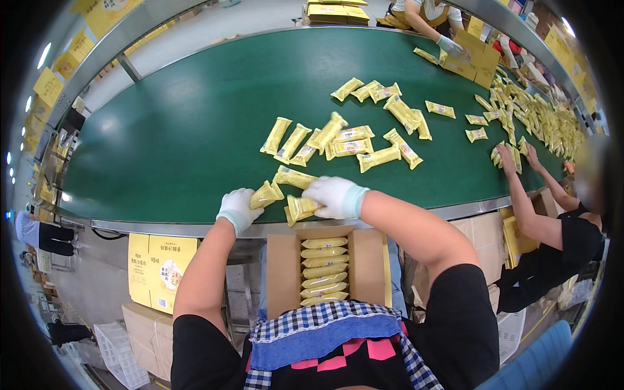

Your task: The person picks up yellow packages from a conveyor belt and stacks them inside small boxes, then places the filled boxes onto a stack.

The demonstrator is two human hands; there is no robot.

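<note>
Apron (322,336); L grip (238,208) fwd, R grip (333,197) inward, each w/ pkt (267,194).

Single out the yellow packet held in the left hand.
The leftmost packet at the green belt, in the left hand; the right hand grips another packet.

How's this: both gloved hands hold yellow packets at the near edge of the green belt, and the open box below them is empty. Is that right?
Not quite: the open box is not empty. The head view shows a column of packets inside it. The rest is right: the left hand and right hand hold yellow packets at the near edge of the green belt.
</note>
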